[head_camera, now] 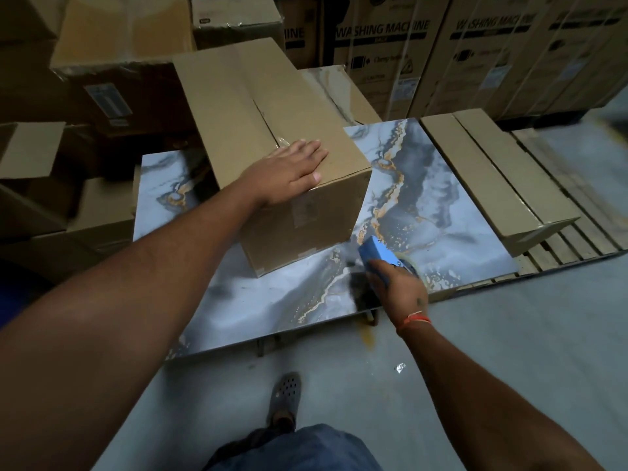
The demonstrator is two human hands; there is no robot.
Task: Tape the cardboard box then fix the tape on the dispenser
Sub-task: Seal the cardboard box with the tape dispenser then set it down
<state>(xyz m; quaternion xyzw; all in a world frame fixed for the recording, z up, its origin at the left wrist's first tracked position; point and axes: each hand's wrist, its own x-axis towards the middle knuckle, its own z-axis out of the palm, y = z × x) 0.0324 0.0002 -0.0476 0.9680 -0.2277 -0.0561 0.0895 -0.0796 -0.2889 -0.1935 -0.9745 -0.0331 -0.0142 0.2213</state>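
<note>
A brown cardboard box stands on a marble-patterned table, its top flaps closed along a centre seam. My left hand lies flat on the box's near top edge, fingers straight, close to a bit of clear tape at the seam. To the right of the box and lower, just above the table, my right hand grips the handle of a blue tape dispenser. The dispenser's roll is mostly hidden behind my hand.
Flat cardboard packs lie on a wooden pallet to the right of the table. Large washing-machine cartons line the back. More brown boxes crowd the left and rear. My foot stands on grey floor below the table edge.
</note>
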